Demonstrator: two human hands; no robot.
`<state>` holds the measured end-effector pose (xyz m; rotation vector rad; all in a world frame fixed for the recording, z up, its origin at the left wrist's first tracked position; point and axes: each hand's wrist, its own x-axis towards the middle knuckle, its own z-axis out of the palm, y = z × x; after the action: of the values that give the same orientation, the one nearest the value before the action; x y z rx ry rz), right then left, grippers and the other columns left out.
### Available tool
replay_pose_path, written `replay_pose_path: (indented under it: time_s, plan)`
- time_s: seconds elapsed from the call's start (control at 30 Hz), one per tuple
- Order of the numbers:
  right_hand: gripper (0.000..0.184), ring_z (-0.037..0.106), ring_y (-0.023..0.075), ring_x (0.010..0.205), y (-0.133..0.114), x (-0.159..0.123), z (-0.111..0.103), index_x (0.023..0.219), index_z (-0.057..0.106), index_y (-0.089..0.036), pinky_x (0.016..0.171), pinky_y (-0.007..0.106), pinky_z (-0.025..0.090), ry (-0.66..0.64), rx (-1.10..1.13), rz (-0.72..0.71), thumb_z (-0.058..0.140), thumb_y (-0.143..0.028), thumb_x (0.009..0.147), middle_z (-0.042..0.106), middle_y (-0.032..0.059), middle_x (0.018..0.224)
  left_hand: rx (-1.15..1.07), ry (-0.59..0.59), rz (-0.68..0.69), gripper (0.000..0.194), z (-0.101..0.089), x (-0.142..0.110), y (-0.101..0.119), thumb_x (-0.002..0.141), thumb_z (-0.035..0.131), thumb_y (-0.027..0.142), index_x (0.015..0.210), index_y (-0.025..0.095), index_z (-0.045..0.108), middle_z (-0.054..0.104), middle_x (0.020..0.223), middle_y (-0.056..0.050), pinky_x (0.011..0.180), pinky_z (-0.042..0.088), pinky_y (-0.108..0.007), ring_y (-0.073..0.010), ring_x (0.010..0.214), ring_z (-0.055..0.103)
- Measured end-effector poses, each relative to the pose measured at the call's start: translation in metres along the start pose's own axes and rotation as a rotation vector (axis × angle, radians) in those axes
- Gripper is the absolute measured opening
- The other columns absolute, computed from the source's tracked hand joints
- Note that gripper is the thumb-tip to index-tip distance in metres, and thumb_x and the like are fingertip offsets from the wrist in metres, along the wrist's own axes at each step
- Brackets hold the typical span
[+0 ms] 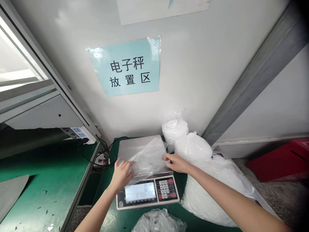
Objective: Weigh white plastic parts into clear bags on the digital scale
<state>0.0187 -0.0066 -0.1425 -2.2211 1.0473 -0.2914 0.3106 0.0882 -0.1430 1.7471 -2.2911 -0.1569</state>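
Note:
A clear plastic bag (150,158) lies loosely spread over the metal weighing plate of a digital scale (130,146). My right hand (177,162) pinches the right edge of this bag between thumb and fingers. At the bag's left edge, the curled fingers of my left hand (122,175) hold the film, though the fingertips are partly hidden. The scale's lit display (140,192) reads 0 on its upper line, with a keypad (166,188) beside it. In front of the scale sits a clear bag of small greyish parts (158,221), cut off by the lower picture edge.
Several filled white plastic bags (212,183) crowd the right side of the green table (102,190). A second green surface (50,190) with scraps runs along the left. Black cables (108,149) lead to a power strip (83,133). A red box (282,159) stands on the floor.

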Motion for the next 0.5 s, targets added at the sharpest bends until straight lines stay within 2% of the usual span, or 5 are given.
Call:
replay_pose_path:
  time_s: [0.13,0.23,0.3,0.37,0.5]
  plan:
    - [0.022,0.055,0.0115,0.063,0.003,0.028,0.012,0.093,0.053,-0.012,0.064,0.029,0.047,0.015,0.052,0.237,0.044,-0.032,0.091,0.055,0.0,0.074,-0.027,0.028,-0.252,0.019,0.003,0.025,-0.034,0.083,0.038,0.019,0.096,0.017,0.051,0.063,0.076,-0.002,0.067,0.046,-0.024,-0.0142,0.072,0.06]
    - [0.026,0.053,0.0096,0.056,0.003,0.05,0.017,0.095,0.053,-0.011,0.057,0.025,0.047,-0.015,0.055,0.369,0.043,-0.035,0.092,0.055,-0.0004,0.072,0.038,0.087,-0.419,0.023,-0.008,0.047,-0.046,0.082,0.038,0.02,0.101,0.013,0.049,0.063,0.079,-0.008,0.061,0.045,-0.028,-0.0198,0.072,0.061]
    - [0.025,0.053,0.0092,0.055,0.002,0.061,0.02,0.092,0.054,-0.011,0.056,0.025,0.047,-0.023,0.035,0.436,0.044,-0.035,0.091,0.055,-0.0003,0.072,0.111,0.148,-0.473,0.031,-0.015,0.053,-0.036,0.083,0.034,0.02,0.11,0.008,0.044,0.059,0.094,-0.017,0.067,0.044,-0.037,-0.0273,0.086,0.057]
    - [0.023,0.054,0.01,0.059,0.0,0.067,0.022,0.09,0.054,-0.012,0.059,0.026,0.048,-0.01,0.006,0.486,0.047,-0.034,0.09,0.055,0.0001,0.074,0.158,0.163,-0.405,0.036,-0.015,0.051,-0.014,0.084,0.035,0.023,0.118,0.011,0.04,0.052,0.11,-0.019,0.078,0.04,-0.043,-0.0301,0.102,0.049]
    - [0.021,0.055,0.0117,0.064,-0.003,0.069,0.027,0.096,0.053,-0.011,0.063,0.029,0.048,0.064,-0.038,0.558,0.051,-0.03,0.088,0.055,0.0013,0.079,0.176,0.067,-0.15,0.041,0.01,0.031,0.033,0.078,0.053,0.037,0.117,0.031,0.044,0.047,0.122,-0.005,0.094,0.03,-0.044,-0.0269,0.116,0.037]
